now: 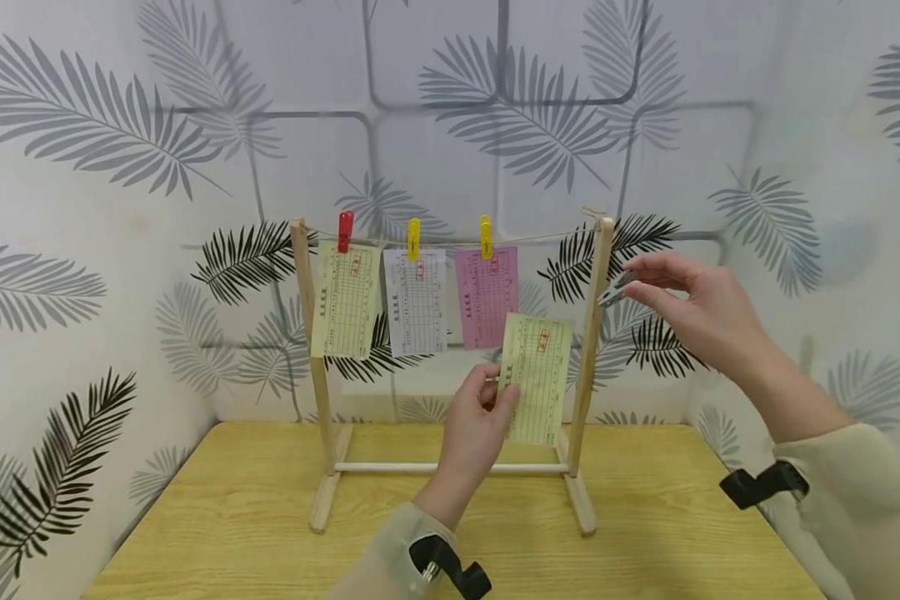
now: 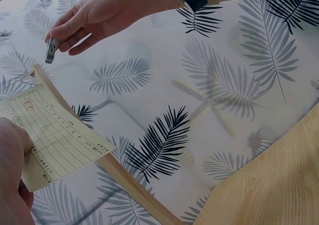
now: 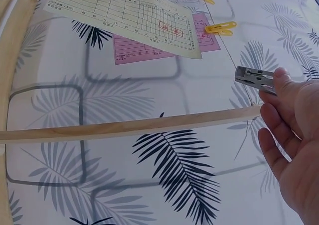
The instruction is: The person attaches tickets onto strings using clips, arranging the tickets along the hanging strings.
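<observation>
My left hand point(image 1: 476, 417) pinches a pale yellow receipt slip point(image 1: 540, 379) by its left edge, below the string and close to the right post. Thumb and fingers of my right hand point(image 1: 708, 312) pinch a grey clothespin point(image 1: 617, 289) beside the top of that post. In the right wrist view the clothespin point(image 3: 254, 77) points toward the string, its jaws together. Three slips hang from the string: a yellow one point(image 1: 347, 304) under a red clothespin point(image 1: 346, 232), a white one point(image 1: 416, 312) and a pink one point(image 1: 487, 300), each under a yellow clothespin point(image 1: 486, 237).
A wooden frame with a left post point(image 1: 317, 392) and a right post point(image 1: 588, 358) holds the string point(image 1: 547, 239). A white crossbar point(image 1: 450, 468) joins its feet. It stands on a wood-grain table point(image 1: 232, 500) before a leaf-patterned wall point(image 1: 450, 167).
</observation>
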Available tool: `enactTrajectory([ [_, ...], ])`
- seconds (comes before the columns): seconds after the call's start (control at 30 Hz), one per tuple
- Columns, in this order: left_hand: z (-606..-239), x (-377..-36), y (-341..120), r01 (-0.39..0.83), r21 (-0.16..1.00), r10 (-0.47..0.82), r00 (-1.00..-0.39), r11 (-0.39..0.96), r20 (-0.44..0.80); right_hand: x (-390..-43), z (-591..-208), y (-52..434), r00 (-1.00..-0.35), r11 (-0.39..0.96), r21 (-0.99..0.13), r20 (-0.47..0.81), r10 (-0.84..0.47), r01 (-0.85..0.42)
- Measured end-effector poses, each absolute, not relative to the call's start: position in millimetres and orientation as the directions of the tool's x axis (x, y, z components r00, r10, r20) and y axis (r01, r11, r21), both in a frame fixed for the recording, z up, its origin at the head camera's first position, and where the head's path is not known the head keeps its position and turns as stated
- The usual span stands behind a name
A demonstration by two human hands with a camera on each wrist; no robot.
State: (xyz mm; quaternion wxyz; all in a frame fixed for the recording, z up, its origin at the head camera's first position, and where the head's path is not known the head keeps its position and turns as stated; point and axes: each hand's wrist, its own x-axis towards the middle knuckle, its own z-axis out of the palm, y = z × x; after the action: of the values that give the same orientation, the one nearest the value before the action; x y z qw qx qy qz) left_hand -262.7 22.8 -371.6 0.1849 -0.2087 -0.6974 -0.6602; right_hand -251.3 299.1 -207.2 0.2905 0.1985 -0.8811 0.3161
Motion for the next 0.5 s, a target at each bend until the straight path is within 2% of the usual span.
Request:
enactTrajectory([
  [0.5, -351, -274, 37, 0.545, 0.838, 0.024, -0.838, 0.017, 0.545, -270, -162, 277, -0.698, 0.753, -0.337, 0.681, -0.22, -0.566],
])
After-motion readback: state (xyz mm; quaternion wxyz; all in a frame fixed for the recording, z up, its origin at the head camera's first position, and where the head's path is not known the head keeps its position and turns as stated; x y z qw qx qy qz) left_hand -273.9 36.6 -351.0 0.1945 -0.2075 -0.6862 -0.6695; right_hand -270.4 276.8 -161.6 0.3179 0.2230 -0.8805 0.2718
